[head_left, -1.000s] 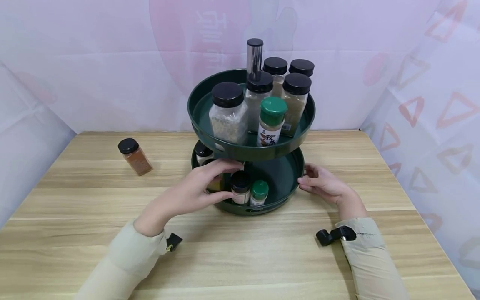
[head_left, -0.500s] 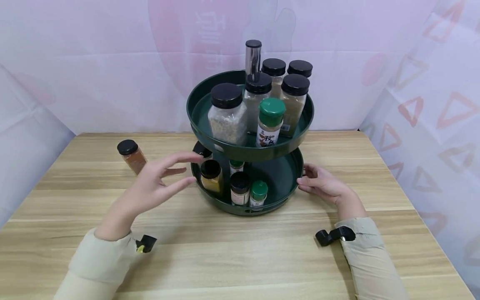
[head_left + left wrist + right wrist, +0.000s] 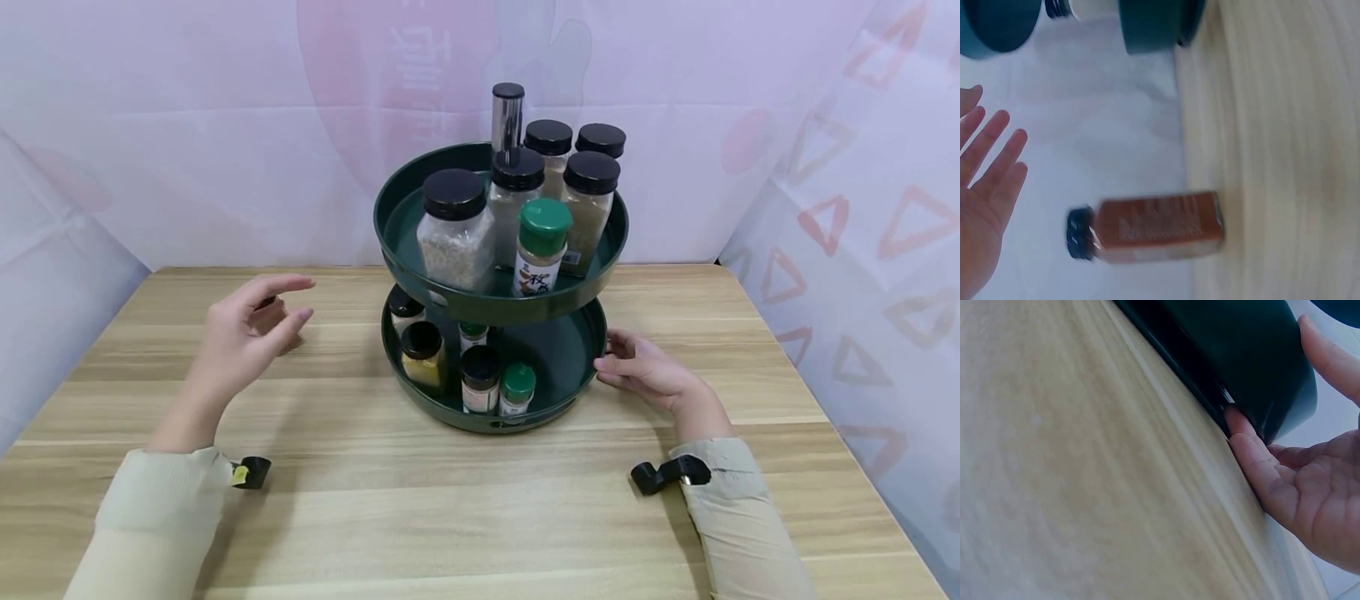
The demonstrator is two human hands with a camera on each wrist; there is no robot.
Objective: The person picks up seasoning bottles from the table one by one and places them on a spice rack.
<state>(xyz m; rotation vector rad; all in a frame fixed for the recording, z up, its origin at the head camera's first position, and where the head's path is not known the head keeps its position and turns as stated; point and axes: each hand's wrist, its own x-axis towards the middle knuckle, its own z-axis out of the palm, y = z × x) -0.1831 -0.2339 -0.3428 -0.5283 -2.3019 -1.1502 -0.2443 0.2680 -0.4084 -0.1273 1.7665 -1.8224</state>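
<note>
My left hand (image 3: 232,333) is held above the table at the left, fingers and thumb spread apart and holding nothing. Close behind it stands a spice jar of reddish-brown powder with a black lid (image 3: 1157,226), mostly hidden by the hand in the head view. With my right hand (image 3: 648,367) I grip the lower tray (image 3: 558,346) of a dark green two-tier spice rack at its right side. In the right wrist view, the thumb lies against the tray's wall and the fingers (image 3: 1257,459) reach under its bottom edge.
The upper tray (image 3: 495,311) carries several black-lidded jars and a green-capped shaker (image 3: 543,242) around a metal post (image 3: 507,117). Below stand a yellow spice jar (image 3: 423,357), a black-lidded jar (image 3: 480,382) and green-capped bottles (image 3: 517,387). A cloth backdrop (image 3: 225,167) closes off the back.
My left hand has pulled out from between the rack's trays, leaving the jars there, and moved left to the reddish-brown spice jar. The right hand has stayed on the lower tray.
</note>
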